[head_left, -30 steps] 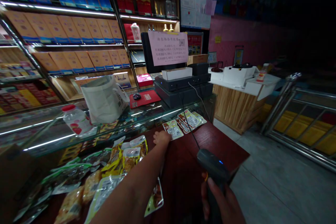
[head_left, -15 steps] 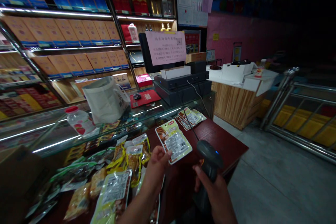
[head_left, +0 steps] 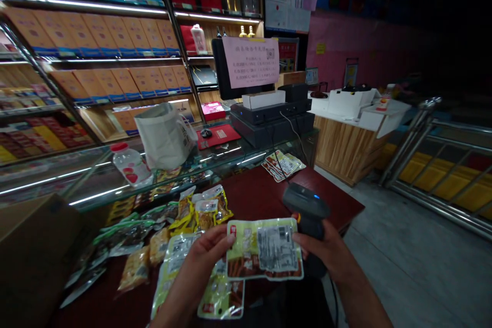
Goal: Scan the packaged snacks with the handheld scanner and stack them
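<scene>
Left hand (head_left: pixel 205 266) pinching snack packet (head_left: pixel 265 248) at edge: light, floppy, slick film, best taken by flat seal; right hand (head_left: pixel 323 251) closed round scanner (head_left: pixel 305 200) over desk (head_left: pixel 330 200).

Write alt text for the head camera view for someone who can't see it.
A person's left hand holds up a snack packet while the right hand grips a barcode scanner. More snack packets lie on a dark red counter beside a glass display case, with shelves of boxed goods behind.
</scene>
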